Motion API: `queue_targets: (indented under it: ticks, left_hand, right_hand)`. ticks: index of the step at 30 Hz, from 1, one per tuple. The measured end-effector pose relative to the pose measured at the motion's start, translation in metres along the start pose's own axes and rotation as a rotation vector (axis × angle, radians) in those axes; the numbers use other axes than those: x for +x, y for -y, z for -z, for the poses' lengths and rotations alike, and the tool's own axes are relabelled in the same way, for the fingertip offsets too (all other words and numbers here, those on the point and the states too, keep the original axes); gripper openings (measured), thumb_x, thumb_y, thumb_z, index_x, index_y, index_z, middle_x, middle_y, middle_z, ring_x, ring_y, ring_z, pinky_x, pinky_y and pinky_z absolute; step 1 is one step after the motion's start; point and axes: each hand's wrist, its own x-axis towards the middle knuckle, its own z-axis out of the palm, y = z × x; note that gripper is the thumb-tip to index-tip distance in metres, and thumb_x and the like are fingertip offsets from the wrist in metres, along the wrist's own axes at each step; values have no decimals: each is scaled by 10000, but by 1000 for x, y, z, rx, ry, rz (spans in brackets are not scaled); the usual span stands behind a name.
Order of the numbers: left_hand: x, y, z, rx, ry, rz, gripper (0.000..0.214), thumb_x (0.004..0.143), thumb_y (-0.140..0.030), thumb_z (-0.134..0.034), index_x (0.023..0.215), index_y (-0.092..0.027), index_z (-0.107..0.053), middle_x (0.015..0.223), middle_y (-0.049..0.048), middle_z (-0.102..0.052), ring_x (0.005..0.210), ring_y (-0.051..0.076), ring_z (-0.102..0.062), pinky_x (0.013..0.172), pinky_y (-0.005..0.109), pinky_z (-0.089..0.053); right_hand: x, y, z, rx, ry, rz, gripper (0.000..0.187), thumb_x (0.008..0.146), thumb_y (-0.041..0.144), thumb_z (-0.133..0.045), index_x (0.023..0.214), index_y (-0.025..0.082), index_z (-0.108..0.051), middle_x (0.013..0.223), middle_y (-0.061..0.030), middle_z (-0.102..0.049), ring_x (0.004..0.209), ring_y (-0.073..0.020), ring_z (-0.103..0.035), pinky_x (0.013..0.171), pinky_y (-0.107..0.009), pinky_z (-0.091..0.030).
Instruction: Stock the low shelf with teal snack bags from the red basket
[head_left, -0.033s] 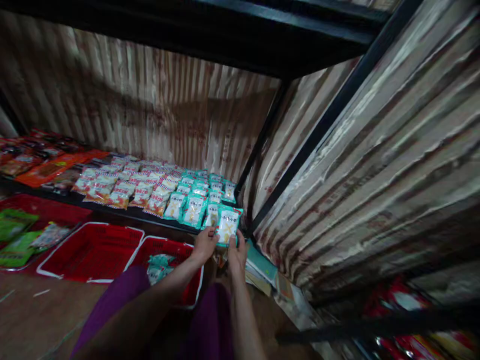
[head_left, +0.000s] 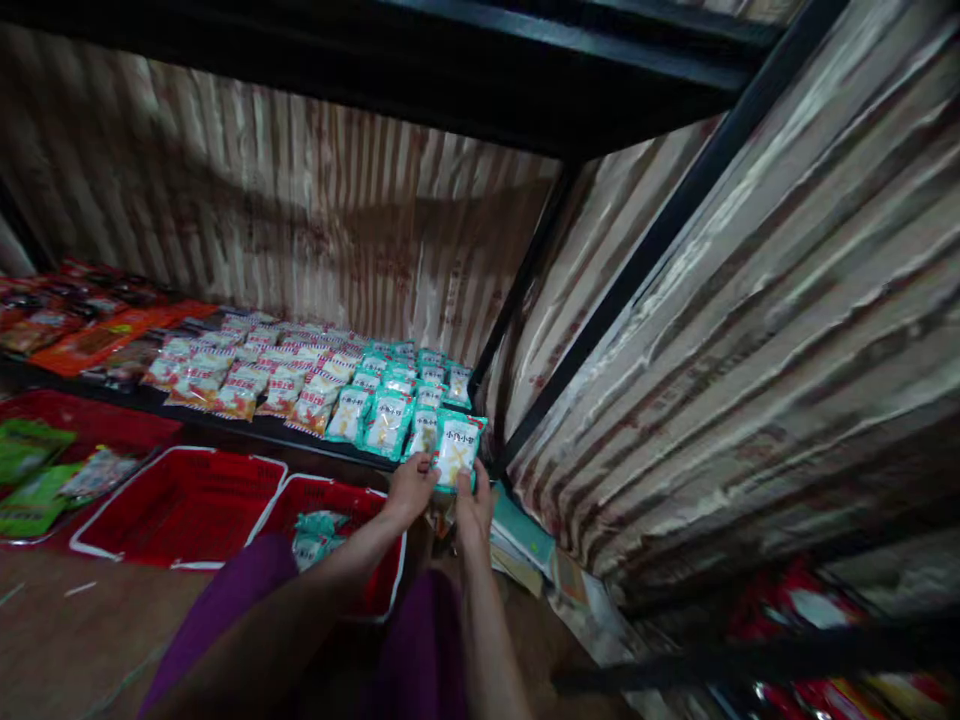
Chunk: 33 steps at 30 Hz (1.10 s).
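A teal-and-white snack packet [head_left: 457, 450] is held upright at the front right end of the low shelf, its printed face toward me. My left hand [head_left: 411, 490] grips its lower left edge with closed fingers. On the lower right edge, my right hand [head_left: 474, 508] pinches it with the thumb in front. Just behind and to the left stand rows of matching teal packets [head_left: 388, 420] on the shelf. Below my left forearm, a red basket with a white rim [head_left: 367, 495] holds a few more teal packets [head_left: 319, 535], partly hidden by the arm.
White-and-orange snack bags [head_left: 244, 385] and orange packets [head_left: 97, 340] line the shelf leftward. Another red basket [head_left: 187, 510] and one with green packets [head_left: 34, 500] stand on the floor. A black post [head_left: 622, 290] and corrugated wall [head_left: 750, 350] bound the right. Flattened cardboard [head_left: 529, 530] lies near my right hand.
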Motion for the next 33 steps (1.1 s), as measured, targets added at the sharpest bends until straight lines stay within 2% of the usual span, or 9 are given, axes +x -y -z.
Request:
queue_targets:
  ticks: [5,11,18,23,29,33]
  left_hand:
    - [30,-17,-14,27,-13,-21,198,807,-145,-561,999,-154,-609,971,61,-696,895,150,-648,826,258,-483]
    - [62,-34,-30,95,8,-30,238,835,-156,-520,1057,-144,-607,1069,94,-685,994,167,-635,887,258,-455]
    - [89,-48,-37,201,20,-33,343,855,-183,-487,1190,-150,-554,1193,109,-638,1113,199,-588,965,285,-412]
    - [106,-49,-45,233,59,-18,420,860,-218,-492,1273,-141,-494,1274,135,-592,1173,217,-557,998,313,-397]
    - [117,-59,-56,254,67,-29,473,845,-238,-503,1302,-124,-477,1304,149,-566,1212,245,-527,1028,337,-382]
    - [122,-63,-65,276,65,-70,527,838,-295,-514,1327,-107,-456,1320,157,-549,1221,252,-517,1037,329,-379]
  right_hand:
    - [28,11,-2,-241,-33,87,777,778,595,-417,1347,67,-435,1270,-222,-562,1154,-319,-531,975,-433,-379]
    - [58,17,-7,-424,-82,140,719,810,494,-406,1377,51,-383,1291,-233,-535,1165,-339,-517,950,-437,-389]
    - [92,4,-25,-432,-159,198,656,830,406,-350,1366,28,-363,1235,-241,-548,1128,-329,-523,935,-420,-383]
    - [121,-7,-37,-394,-194,265,590,813,338,-376,1338,69,-386,1219,-216,-559,1116,-313,-517,928,-417,-381]
    - [152,-19,-41,-305,-221,201,560,775,324,-402,1269,64,-449,1164,-223,-594,1040,-304,-566,882,-407,-415]
    - [165,-22,-41,-215,-183,156,550,740,355,-435,1216,88,-502,1071,-191,-649,938,-280,-609,802,-372,-451]
